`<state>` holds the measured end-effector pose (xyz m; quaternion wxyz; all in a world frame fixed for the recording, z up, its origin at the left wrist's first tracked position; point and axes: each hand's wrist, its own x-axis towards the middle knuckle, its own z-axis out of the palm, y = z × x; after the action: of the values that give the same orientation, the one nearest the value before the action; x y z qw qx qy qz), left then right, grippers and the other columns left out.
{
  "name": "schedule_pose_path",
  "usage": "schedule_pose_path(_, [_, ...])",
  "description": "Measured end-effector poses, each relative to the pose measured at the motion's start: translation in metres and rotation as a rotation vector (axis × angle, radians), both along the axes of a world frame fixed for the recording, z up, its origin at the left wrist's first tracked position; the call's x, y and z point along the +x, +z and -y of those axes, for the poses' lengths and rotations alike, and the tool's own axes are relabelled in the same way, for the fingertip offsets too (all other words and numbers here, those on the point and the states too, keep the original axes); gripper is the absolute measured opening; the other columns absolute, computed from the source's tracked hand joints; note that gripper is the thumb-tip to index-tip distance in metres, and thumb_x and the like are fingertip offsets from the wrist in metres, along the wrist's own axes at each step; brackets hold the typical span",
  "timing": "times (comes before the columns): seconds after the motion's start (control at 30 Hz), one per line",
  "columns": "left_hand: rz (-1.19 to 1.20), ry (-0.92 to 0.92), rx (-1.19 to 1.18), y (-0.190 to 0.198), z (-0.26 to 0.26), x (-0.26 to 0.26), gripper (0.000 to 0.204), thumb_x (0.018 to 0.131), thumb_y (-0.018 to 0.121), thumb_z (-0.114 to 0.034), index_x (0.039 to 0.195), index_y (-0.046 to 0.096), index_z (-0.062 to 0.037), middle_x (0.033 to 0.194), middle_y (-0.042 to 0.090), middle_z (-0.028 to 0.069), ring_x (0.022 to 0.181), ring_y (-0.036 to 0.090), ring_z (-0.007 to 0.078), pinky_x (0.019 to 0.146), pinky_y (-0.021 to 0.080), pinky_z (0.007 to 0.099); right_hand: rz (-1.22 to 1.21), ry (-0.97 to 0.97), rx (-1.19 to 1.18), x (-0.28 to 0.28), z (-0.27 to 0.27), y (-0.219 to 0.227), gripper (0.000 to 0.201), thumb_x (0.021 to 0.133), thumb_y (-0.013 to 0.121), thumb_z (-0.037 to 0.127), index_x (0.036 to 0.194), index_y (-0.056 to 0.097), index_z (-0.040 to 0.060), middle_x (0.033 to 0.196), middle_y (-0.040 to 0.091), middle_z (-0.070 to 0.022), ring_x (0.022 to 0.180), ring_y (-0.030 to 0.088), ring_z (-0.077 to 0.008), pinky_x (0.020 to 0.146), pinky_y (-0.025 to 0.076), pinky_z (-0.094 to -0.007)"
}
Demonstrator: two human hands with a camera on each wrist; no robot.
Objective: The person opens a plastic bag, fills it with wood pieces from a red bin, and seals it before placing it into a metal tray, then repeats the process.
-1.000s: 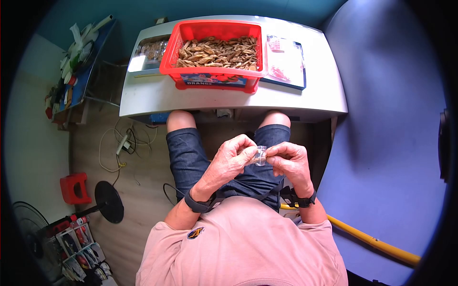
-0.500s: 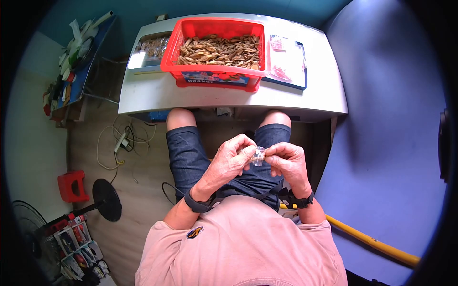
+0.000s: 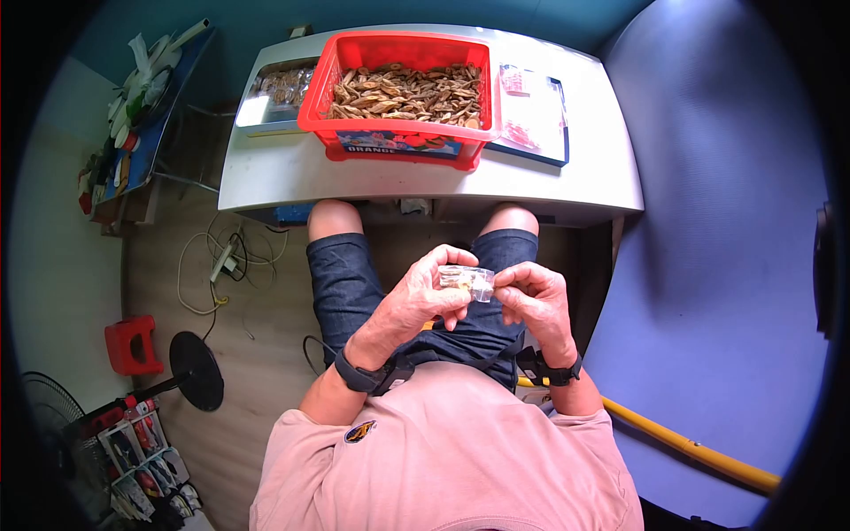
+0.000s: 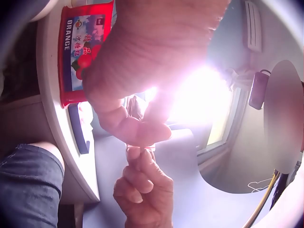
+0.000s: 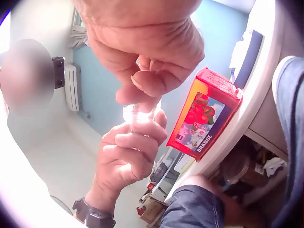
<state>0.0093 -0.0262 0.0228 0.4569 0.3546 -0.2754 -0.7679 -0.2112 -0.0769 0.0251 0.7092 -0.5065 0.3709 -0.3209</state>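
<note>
A small clear plastic packet (image 3: 467,280) with pale brown pieces inside lies between the two hands, above the lap. My left hand (image 3: 416,296) holds its left part between thumb and fingers. At its right end, my right hand (image 3: 537,299) pinches the clear plastic between thumb and forefinger. In the left wrist view the packet (image 4: 135,107) is largely hidden by the left fingers. Glare washes it out in the right wrist view. On the table ahead stands a red plastic crate (image 3: 398,142) filled with dried brown pieces (image 3: 407,93).
Left of the crate a shallow tray (image 3: 270,115) holds several clear packets. To its right is a dark-edged flat box (image 3: 551,157) with a red-and-white print. The white table's (image 3: 416,184) front edge is over the knees. A yellow pole (image 3: 691,447) runs along the right.
The left fingers have opened out and the packet now shows its broad face, where before mostly its clear end was visible. The right hand still pinches the end and has hardly moved.
</note>
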Motion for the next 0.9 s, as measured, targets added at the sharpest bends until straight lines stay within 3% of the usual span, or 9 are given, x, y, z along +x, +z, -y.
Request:
schedule_pose_path(0.1, [-0.024,0.053,0.039,-0.001,0.000,-0.003,0.045,0.088,0.068,-0.002,0.128,0.046,-0.0008,0.088,0.065,0.0075,0.062,0.061,0.0087,0.053,0.051,0.0210,0.036,-0.045,-0.085,0.001,-0.003,-0.006,0.010,0.088,0.070,-0.004,0.098,0.070,-0.0017,0.084,0.071,-0.0050,0.056,0.061,-0.0051,0.050,0.047,-0.0169])
schedule_pose_path(0.17, [-0.014,0.051,0.037,-0.002,0.000,-0.004,0.044,0.088,0.068,-0.001,0.127,0.047,-0.0009,0.088,0.064,0.0070,0.063,0.061,0.0086,0.053,0.051,0.0208,-0.031,0.016,-0.237,-0.001,-0.002,-0.008,0.012,0.086,0.070,-0.006,0.097,0.071,-0.0016,0.086,0.071,-0.0043,0.058,0.060,-0.0049,0.052,0.048,-0.0173])
schedule_pose_path(0.3, [0.089,0.025,-0.007,-0.002,-0.001,-0.006,0.040,0.088,0.068,-0.001,0.124,0.049,-0.0012,0.088,0.064,0.0056,0.064,0.060,0.0080,0.054,0.051,0.0203,-0.089,0.078,-0.279,-0.005,0.000,-0.004,0.012,0.085,0.071,-0.007,0.096,0.072,-0.0009,0.085,0.071,-0.0027,0.058,0.060,-0.0049,0.052,0.048,-0.0179])
schedule_pose_path(0.6, [0.186,0.021,0.004,0.002,0.001,-0.009,0.041,0.091,0.070,-0.016,0.124,0.051,-0.0026,0.087,0.063,0.0045,0.065,0.059,0.0065,0.054,0.049,0.0187,-0.003,0.168,0.023,-0.012,0.006,0.000,0.008,0.088,0.072,0.000,0.096,0.071,-0.0012,0.079,0.068,-0.0021,0.055,0.054,-0.0034,0.048,0.042,-0.0181])
schedule_pose_path(0.77, [0.190,-0.017,0.035,0.000,0.002,-0.012,0.040,0.092,0.071,-0.016,0.124,0.051,-0.0040,0.086,0.063,0.0039,0.065,0.059,0.0058,0.053,0.048,0.0185,-0.010,0.258,0.143,-0.013,0.010,0.003,0.011,0.091,0.069,0.001,0.103,0.067,-0.0002,0.082,0.067,-0.0017,0.054,0.049,-0.0019,0.046,0.037,-0.0177])
schedule_pose_path(0.9, [0.171,-0.017,0.036,-0.001,0.002,-0.014,0.039,0.091,0.072,-0.013,0.124,0.051,-0.0049,0.086,0.065,0.0038,0.065,0.059,0.0061,0.053,0.048,0.0188,0.031,0.168,0.209,-0.007,0.006,0.002,0.017,0.091,0.071,0.001,0.106,0.063,-0.0001,0.083,0.068,-0.0024,0.054,0.050,-0.0017,0.046,0.038,-0.0166])
